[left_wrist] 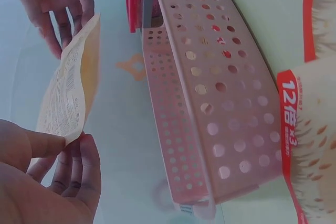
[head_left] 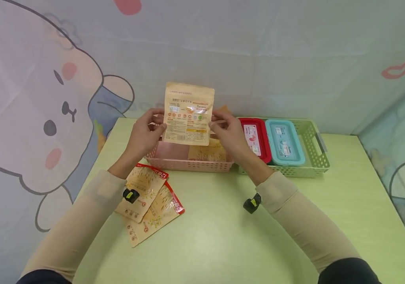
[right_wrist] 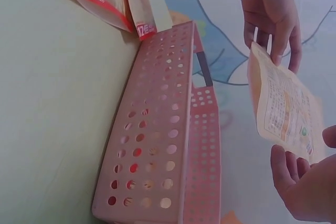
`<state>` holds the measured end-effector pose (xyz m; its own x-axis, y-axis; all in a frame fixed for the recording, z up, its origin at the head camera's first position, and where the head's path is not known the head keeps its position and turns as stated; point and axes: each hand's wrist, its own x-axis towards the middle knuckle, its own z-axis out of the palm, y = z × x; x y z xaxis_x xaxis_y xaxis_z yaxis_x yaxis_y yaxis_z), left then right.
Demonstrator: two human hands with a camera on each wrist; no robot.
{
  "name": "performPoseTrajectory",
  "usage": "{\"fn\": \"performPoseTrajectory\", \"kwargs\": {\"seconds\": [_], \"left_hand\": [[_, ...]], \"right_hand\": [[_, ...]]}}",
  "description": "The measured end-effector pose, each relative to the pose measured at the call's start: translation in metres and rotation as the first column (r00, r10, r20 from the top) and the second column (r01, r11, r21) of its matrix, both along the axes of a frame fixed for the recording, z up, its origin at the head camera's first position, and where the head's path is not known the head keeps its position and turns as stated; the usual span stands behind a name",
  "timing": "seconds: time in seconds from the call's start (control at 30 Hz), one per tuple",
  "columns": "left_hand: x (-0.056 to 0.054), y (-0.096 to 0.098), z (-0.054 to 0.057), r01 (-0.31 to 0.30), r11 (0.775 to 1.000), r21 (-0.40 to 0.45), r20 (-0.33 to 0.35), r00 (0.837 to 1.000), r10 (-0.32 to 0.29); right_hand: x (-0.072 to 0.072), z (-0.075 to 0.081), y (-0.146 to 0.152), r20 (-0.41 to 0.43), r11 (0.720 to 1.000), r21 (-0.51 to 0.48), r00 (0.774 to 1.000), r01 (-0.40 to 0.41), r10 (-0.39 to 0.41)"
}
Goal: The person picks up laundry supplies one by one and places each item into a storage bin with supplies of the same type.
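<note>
A flat yellow pouch (head_left: 188, 114) with small print, pictures and a barcode is held upright above the pink basket (head_left: 192, 165). My left hand (head_left: 147, 130) pinches its left edge between thumb and fingers. On the opposite edge, my right hand (head_left: 228, 132) grips it the same way. In the left wrist view the pouch (left_wrist: 71, 87) hangs between both hands, outside the basket wall. The right wrist view shows the pouch (right_wrist: 286, 106) with the left hand (right_wrist: 273, 17) at its far edge. Another yellow pouch (head_left: 207, 153) lies inside the pink basket.
Two yellow pouches with red top strips, an upper one (head_left: 142, 193) overlapping a lower one (head_left: 160, 215), lie on the table (head_left: 209, 236) at front left. To the right, a green basket (head_left: 310, 148) holds a red-lidded box (head_left: 264, 148) and a blue-lidded box (head_left: 285, 144). A printed cloth hangs behind.
</note>
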<state>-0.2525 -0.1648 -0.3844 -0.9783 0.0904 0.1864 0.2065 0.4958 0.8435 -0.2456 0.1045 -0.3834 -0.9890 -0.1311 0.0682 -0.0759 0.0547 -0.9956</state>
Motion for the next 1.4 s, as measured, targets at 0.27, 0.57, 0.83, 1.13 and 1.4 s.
{"fn": "performPoseTrajectory", "kwargs": {"seconds": [0.27,0.57,0.83,1.13,1.4], "left_hand": [[-0.004,-0.007,-0.01,-0.027,0.994,-0.102,-0.012,1.0,0.026],[-0.006,-0.013,-0.018,-0.013,0.988,-0.154,0.017,1.0,0.016],[-0.01,-0.018,-0.028,-0.007,0.96,-0.279,0.017,1.0,0.012],[-0.013,-0.019,-0.031,0.023,0.899,-0.438,-0.016,0.999,-0.033],[-0.012,-0.017,-0.035,0.02,0.854,-0.519,0.005,1.0,-0.02]], "right_hand": [[0.001,-0.011,-0.005,-0.023,1.0,0.001,0.999,-0.027,0.027],[-0.001,-0.029,-0.009,-0.032,0.997,0.064,0.999,-0.041,0.043],[0.0,-0.039,-0.015,-0.061,0.989,0.127,0.995,-0.072,0.08],[0.001,-0.05,-0.021,-0.031,0.978,0.191,0.995,-0.082,0.09],[-0.001,-0.063,-0.028,0.017,0.98,0.163,0.993,-0.114,0.113]]}}
